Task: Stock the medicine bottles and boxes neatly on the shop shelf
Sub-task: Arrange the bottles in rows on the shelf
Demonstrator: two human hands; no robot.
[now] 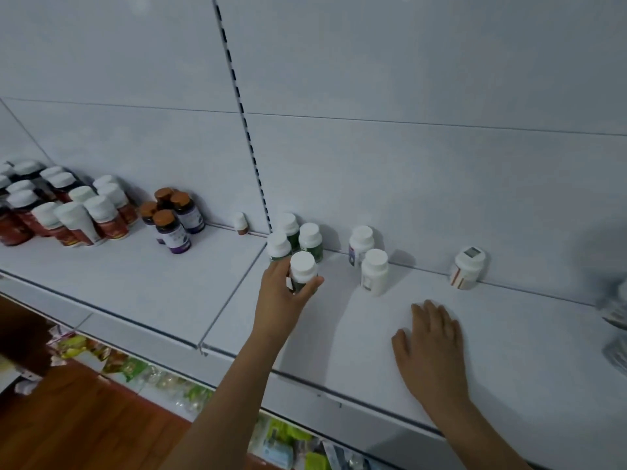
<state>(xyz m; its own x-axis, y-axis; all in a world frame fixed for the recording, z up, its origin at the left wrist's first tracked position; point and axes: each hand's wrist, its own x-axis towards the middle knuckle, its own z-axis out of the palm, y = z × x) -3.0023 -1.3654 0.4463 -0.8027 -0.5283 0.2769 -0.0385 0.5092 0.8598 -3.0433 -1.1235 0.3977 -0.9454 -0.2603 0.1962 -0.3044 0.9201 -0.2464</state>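
Left hand [285, 296] grasps a green bottle [303, 271] at the front of its cluster on the shelf [509, 334], apparently aligning the row. Right hand [429, 344] rests flat, released, likely for support.

White shop shelf [509, 334] spans the frame. Red-labelled white-capped bottles [61, 212] are massed at far left, brown-capped bottles [171, 220] beside them; green-labelled bottles [302, 237], two white bottles [368, 259], one striped bottle [467, 268] are set along centre-right.

wooden floor [84, 425] | packets on lower shelf [129, 366] | slotted upright [242, 113]
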